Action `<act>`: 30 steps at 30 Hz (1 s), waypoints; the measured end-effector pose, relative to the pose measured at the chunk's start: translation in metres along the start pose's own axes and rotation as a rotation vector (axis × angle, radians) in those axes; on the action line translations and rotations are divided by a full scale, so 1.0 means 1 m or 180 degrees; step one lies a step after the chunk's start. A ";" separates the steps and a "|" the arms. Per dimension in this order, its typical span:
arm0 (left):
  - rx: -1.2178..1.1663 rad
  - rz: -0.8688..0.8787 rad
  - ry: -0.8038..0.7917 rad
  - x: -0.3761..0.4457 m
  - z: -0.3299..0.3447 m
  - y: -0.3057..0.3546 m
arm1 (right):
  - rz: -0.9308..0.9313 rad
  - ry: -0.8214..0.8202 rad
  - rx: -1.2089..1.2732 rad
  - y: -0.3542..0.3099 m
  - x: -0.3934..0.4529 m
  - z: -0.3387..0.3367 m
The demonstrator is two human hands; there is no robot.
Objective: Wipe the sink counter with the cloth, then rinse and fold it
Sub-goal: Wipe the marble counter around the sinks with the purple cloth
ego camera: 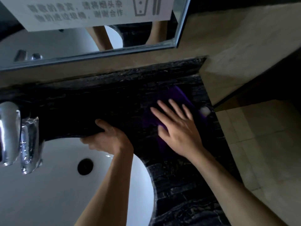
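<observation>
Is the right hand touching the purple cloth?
Touching. The head view shows the right hand pressed flat, fingers spread, on the purple cloth on the dark counter.

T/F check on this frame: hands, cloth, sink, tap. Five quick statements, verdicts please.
1. The right hand presses flat, fingers straight, on the purple cloth. True.
2. The left hand holds the purple cloth. False: it grips the edge of the black marble counter at the rim of the white sink basin.
3. The purple cloth lies inside the white sink basin. False: it lies on the counter, to the right of the basin.
4. A chrome tap stands at the left of the basin. True.
5. Water fills the basin. False: the dark round drain shows open and the basin looks dry.
</observation>
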State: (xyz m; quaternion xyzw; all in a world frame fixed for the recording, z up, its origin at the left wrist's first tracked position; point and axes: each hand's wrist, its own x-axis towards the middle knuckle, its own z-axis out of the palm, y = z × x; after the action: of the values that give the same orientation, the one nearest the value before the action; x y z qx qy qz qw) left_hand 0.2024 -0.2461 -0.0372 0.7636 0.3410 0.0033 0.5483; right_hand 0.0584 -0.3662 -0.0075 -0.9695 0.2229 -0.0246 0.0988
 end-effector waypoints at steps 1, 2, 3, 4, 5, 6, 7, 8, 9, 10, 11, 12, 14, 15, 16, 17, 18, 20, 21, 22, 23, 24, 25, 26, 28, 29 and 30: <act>0.0001 0.0000 0.0007 0.000 0.000 0.000 | 0.0207 -0.0024 -0.0020 0.006 -0.031 -0.003; -0.0001 0.0006 0.0007 0.000 0.001 0.000 | 0.0345 -0.0078 -0.0033 0.008 -0.064 -0.005; -0.0008 0.0002 0.0007 -0.001 0.001 0.000 | 0.0421 -0.0187 -0.0043 0.005 -0.096 -0.008; -0.0013 -0.0016 0.0009 -0.001 0.002 0.000 | 0.0450 -0.0283 -0.0064 0.000 -0.120 -0.010; -0.0008 -0.0047 0.0012 -0.001 0.002 0.000 | 0.0449 -0.0364 -0.0093 -0.002 -0.134 -0.011; 0.0001 -0.0078 0.0016 -0.002 0.001 0.002 | 0.0435 -0.0416 -0.0115 -0.002 -0.137 -0.011; 0.0011 -0.0099 0.0018 -0.003 0.002 0.003 | 0.0436 -0.0445 -0.0117 0.003 -0.127 -0.012; 0.0024 -0.0117 0.0015 -0.004 0.002 0.005 | 0.0459 -0.0418 -0.0133 0.010 -0.109 -0.013; 0.0045 -0.0137 0.0024 -0.004 0.002 0.005 | 0.0494 -0.0358 -0.0161 0.020 -0.084 -0.013; 0.0062 -0.0145 0.0036 -0.004 0.001 0.005 | 0.0550 -0.0257 -0.0211 0.031 -0.058 -0.013; 0.0059 -0.0131 0.0032 -0.004 0.000 0.005 | 0.0627 -0.0148 -0.0255 0.044 -0.032 -0.013; 0.0053 -0.0113 0.0013 -0.005 0.000 0.006 | 0.0699 -0.0096 -0.0269 0.058 -0.006 -0.015; 0.0045 -0.0135 -0.0012 -0.006 0.000 0.007 | 0.0766 -0.0178 -0.0181 0.082 0.037 -0.018; 0.0045 -0.0147 -0.0006 -0.006 0.000 0.007 | 0.0750 -0.0205 -0.0109 0.089 0.050 -0.018; 0.0045 -0.0142 0.0004 -0.006 0.000 0.008 | 0.0736 -0.0207 -0.0053 0.092 0.057 -0.018; 0.0050 -0.0134 0.0023 -0.006 0.000 0.008 | 0.0740 -0.0180 -0.0049 0.091 0.055 -0.018; 0.0055 -0.0135 0.0043 -0.006 0.000 0.009 | 0.0761 -0.0130 -0.0093 0.086 0.045 -0.017; 0.0064 -0.0145 0.0035 -0.007 0.000 0.010 | 0.0729 -0.0021 -0.0251 0.068 0.001 -0.018; 0.0080 -0.0157 0.0031 -0.007 0.000 0.010 | 0.0643 -0.0045 -0.0284 0.056 -0.029 -0.019; 0.0099 -0.0162 0.0022 -0.007 0.000 0.010 | 0.0543 -0.0143 -0.0292 0.044 -0.064 -0.017; 0.0112 -0.0147 0.0013 -0.007 -0.001 0.009 | 0.0456 -0.0238 -0.0284 0.030 -0.100 -0.015; 0.0111 -0.0122 0.0005 -0.007 -0.001 0.010 | 0.0405 -0.0288 -0.0245 0.017 -0.135 -0.013; 0.0105 -0.0103 0.0001 -0.007 -0.002 0.010 | 0.0376 -0.0309 -0.0243 0.004 -0.167 -0.011; 0.0096 -0.0106 -0.0001 -0.007 -0.002 0.011 | 0.0320 -0.0352 -0.0323 -0.009 -0.192 -0.009; 0.0069 -0.0140 -0.0006 -0.008 -0.003 0.013 | 0.0172 -0.0590 -0.0476 -0.019 -0.211 -0.008; 0.0065 -0.0141 -0.0016 -0.009 -0.004 0.013 | 0.0089 -0.0672 -0.0448 -0.016 -0.202 -0.011; 0.0069 -0.0136 -0.0030 -0.011 -0.004 0.014 | 0.0042 -0.0709 -0.0356 -0.009 -0.183 -0.016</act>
State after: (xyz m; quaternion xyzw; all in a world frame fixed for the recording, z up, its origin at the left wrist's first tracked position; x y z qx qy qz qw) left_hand 0.2002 -0.2507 -0.0198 0.7620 0.3547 -0.0158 0.5415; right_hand -0.1042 -0.2815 0.0095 -0.9688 0.2179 0.0963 0.0688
